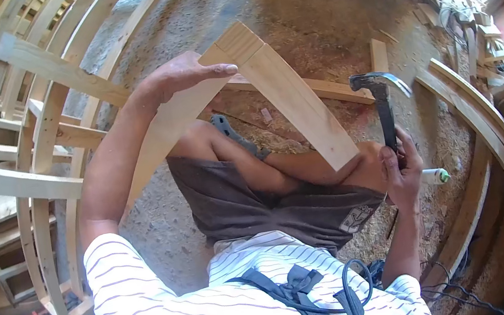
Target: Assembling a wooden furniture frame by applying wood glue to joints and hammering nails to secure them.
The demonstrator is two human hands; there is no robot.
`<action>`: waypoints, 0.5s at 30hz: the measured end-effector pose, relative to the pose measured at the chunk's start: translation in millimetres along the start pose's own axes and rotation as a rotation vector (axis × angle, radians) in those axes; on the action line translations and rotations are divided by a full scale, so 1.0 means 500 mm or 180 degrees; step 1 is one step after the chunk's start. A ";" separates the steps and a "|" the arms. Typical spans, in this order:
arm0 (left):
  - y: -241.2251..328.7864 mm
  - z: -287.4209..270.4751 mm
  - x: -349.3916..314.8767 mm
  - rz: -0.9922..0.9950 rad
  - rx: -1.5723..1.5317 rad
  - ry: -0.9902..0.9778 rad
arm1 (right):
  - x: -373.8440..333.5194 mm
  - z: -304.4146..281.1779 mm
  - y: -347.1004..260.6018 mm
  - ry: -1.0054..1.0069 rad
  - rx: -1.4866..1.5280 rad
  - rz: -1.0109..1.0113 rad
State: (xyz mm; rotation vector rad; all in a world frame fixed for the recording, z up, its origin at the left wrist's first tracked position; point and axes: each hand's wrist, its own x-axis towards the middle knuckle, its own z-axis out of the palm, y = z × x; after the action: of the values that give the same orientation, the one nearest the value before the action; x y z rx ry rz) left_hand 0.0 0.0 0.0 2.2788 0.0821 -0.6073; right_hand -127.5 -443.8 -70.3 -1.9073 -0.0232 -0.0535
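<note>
My left hand [190,73] grips a pale wooden frame near its top corner, thumb lying along the edge. Two boards meet there at an angle: a wide board [175,122] runs down behind my left forearm, and a shorter board [299,105] slopes down to the right over my crossed legs. My right hand [402,167] is closed round the dark handle of a claw hammer [385,115]. The hammer stands head up, to the right of the short board's lower end and apart from it. The wide board's lower part is hidden by my left arm.
Slatted wooden frames [32,125] stand close on my left. A loose plank [333,91] lies on the floor ahead, and curved boards [470,115] lie at the right. A white tube with a green tip [437,176] is near my right hand. Cables [461,295] trail at lower right.
</note>
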 end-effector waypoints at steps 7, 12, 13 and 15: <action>-0.085 -0.049 -0.007 -0.0215 0.0380 0.0809 | 0.033 0.076 -0.006 -0.0159 -0.0805 -0.0547; -0.114 -0.052 -0.039 -0.0057 0.0282 0.0950 | 0.053 0.167 -0.037 -0.0247 -0.0806 -0.0769; -0.108 -0.044 -0.039 -0.0152 0.0024 0.0755 | 0.063 0.185 -0.042 -0.0238 -0.0821 -0.0769; -0.092 -0.030 -0.052 -0.0284 -0.0231 0.0578 | 0.090 0.230 -0.048 0.0616 -0.0482 -0.2191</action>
State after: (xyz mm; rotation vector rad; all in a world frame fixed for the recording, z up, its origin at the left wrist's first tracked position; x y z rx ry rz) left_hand -28.2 46.3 -10.1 2.2641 0.2908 -0.4341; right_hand -80.6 -327.7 -83.3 -1.9551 -0.5562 -0.7192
